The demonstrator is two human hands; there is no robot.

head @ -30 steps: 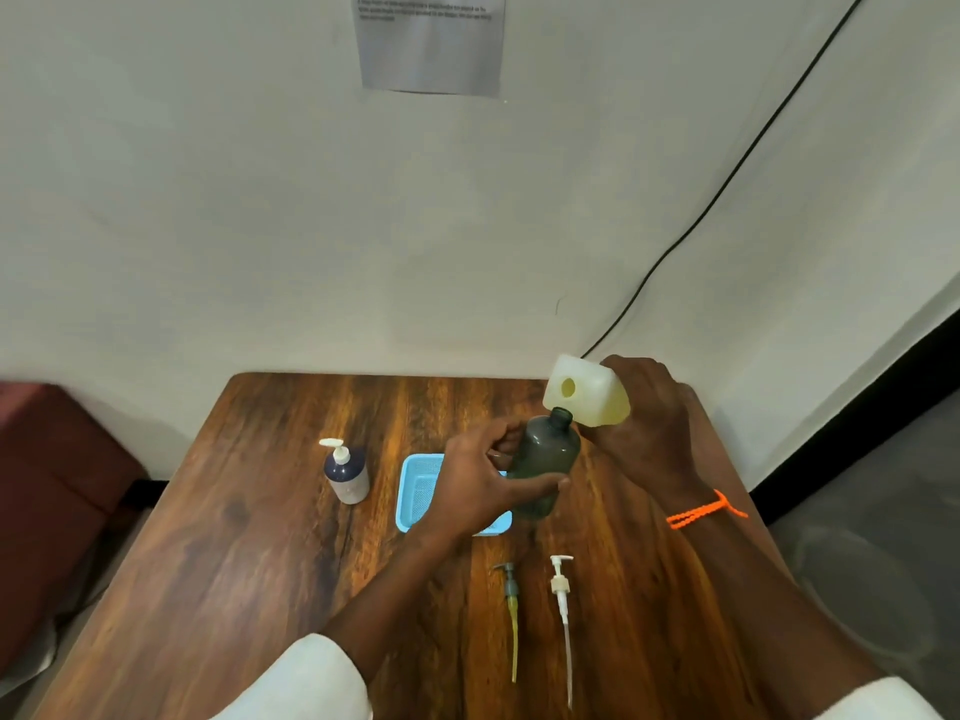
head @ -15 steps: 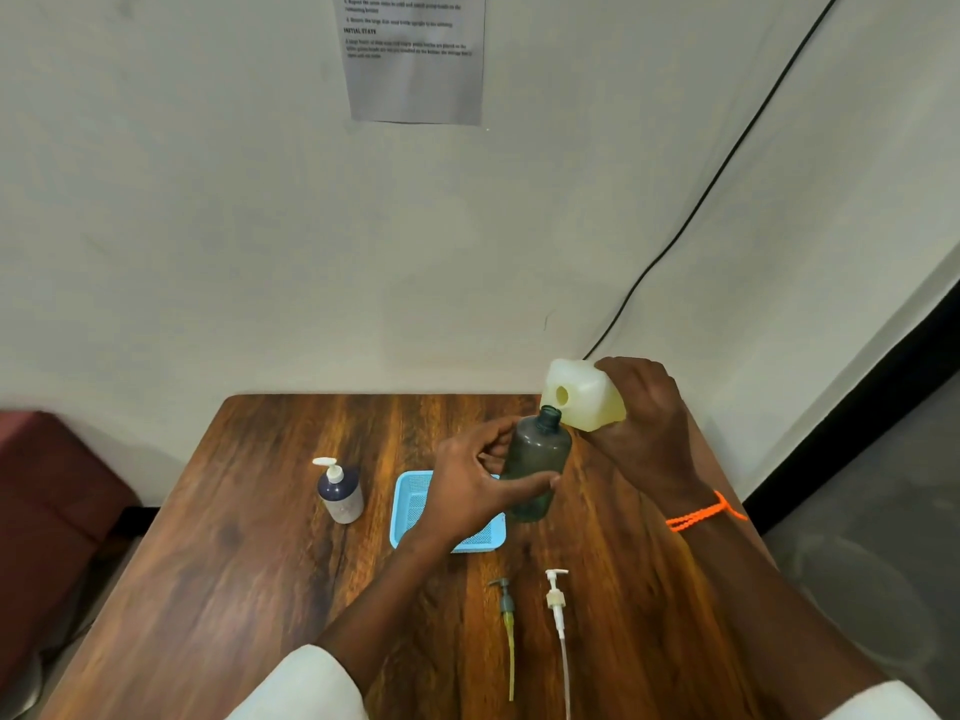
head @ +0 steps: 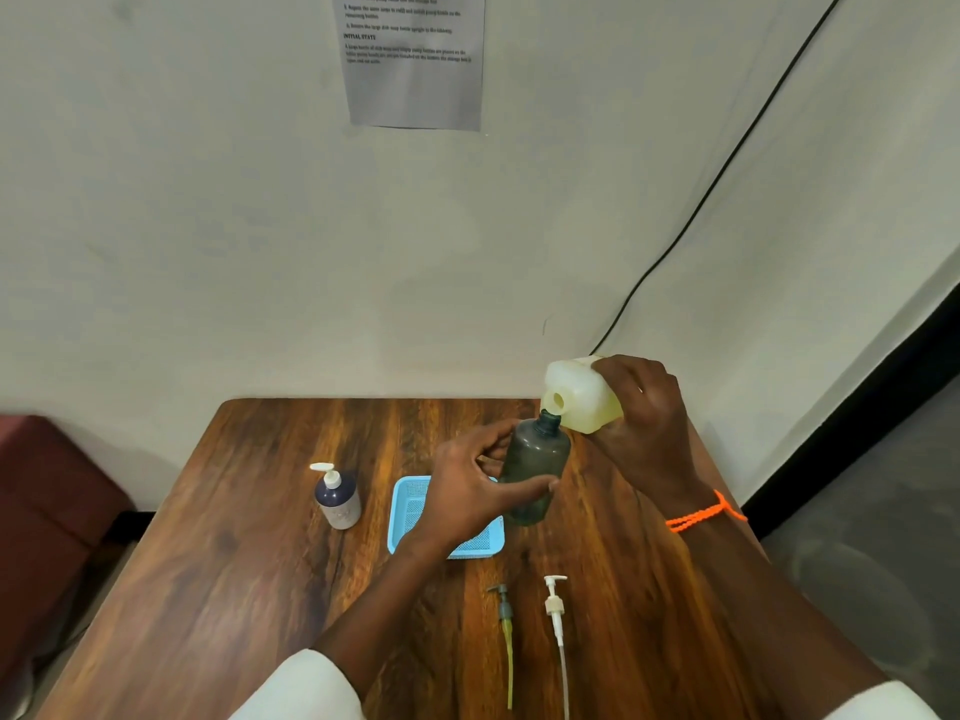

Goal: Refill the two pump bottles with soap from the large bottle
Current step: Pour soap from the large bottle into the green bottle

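My left hand [head: 467, 491] grips a dark grey-green pump bottle [head: 537, 470], which has no pump and is held above the table. My right hand [head: 641, 413] holds the large pale yellow soap bottle [head: 576, 394] tipped over, its open mouth touching the rim of the dark bottle's neck. A second pump bottle [head: 337, 498], dark blue with a white pump fitted, stands on the table to the left. Two loose pump heads lie near me: a grey one with a yellow tube [head: 505, 626] and a white one [head: 555, 610].
A light blue mesh tray [head: 405, 517] sits on the wooden table [head: 249, 563] under my left wrist. A printed sheet [head: 415, 59] hangs on the wall behind, and a black cable [head: 727, 163] runs down to the table's far right corner. A dark red seat [head: 47, 511] stands at left.
The view has tilted upward, so everything sits lower in frame. The large bottle's mouth has stayed against the dark bottle's neck in both hands.
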